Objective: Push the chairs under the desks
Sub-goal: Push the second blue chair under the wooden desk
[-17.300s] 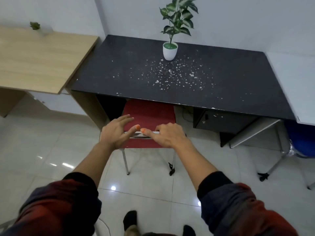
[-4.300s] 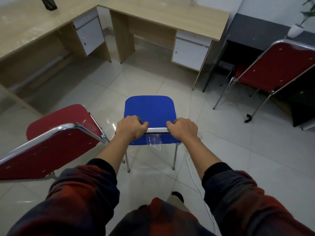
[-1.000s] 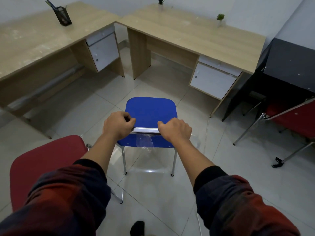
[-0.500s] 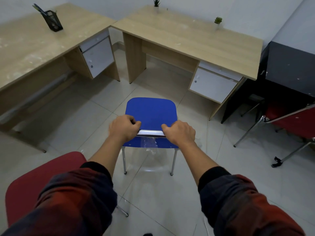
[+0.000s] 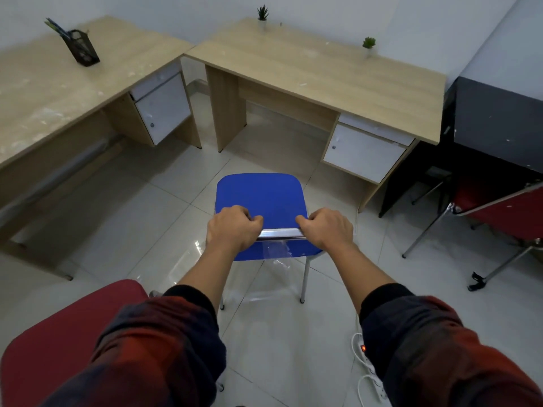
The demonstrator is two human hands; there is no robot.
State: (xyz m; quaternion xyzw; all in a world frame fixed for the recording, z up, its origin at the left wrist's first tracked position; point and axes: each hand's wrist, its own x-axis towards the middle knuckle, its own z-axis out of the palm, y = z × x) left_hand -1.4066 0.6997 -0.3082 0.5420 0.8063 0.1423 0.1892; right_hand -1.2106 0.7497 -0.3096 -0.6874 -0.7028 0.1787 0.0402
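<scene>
Behind the blue chair (image 5: 261,195), left hand (image 5: 230,229) and right hand (image 5: 327,230) curled round its chrome back rail, hiding the rail ends. Short of the wooden desk (image 5: 323,71), on pale floor tiles (image 5: 164,218); red chair (image 5: 53,356) cut off bottom left.

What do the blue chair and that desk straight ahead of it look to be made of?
Blue chair: the seat looks like matte fabric padding; its top rail and legs shine like chromed metal tube. Clear plastic wrap seems to hang from the backrest. Desk: pale wood-grain board, probably laminate, with smooth white cabinet door.
</scene>
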